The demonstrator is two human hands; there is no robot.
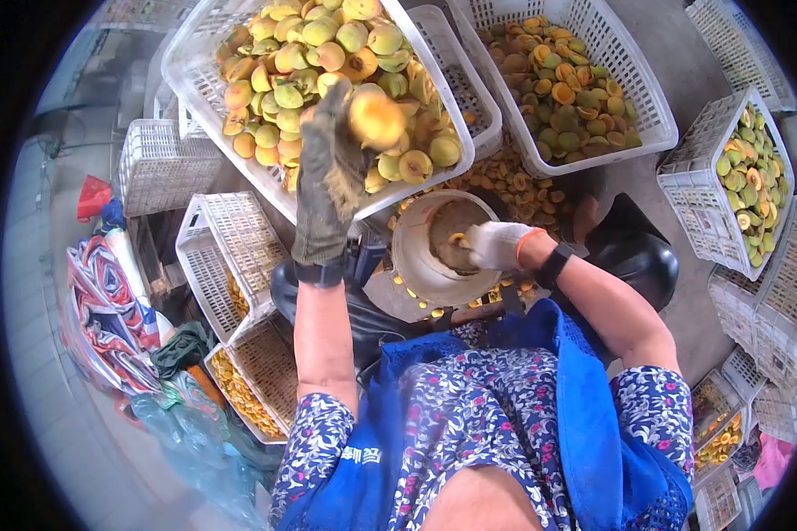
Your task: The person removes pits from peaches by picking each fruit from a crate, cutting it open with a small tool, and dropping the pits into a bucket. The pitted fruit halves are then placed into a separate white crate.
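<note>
My left hand [329,177], in a dark green glove, is raised over the near edge of a white crate [274,196] heaped with peach pieces. It holds a yellow-orange peach [377,119], blurred by motion, between thumb and fingers. My right hand [498,246], in a white knitted glove, is closed above a white bucket [407,252] between my legs. A small orange-brown thing [458,240] shows at its fingertips, too small to name. The bottom of the bucket looks wet and brown.
A second white crate [651,133] with peach halves stands to the right of the first. Another full crate [695,199] is farther right. Peach pieces [514,186] lie on the floor behind the bucket. Crates [173,164] and plastic sacks [119,310] are at the left.
</note>
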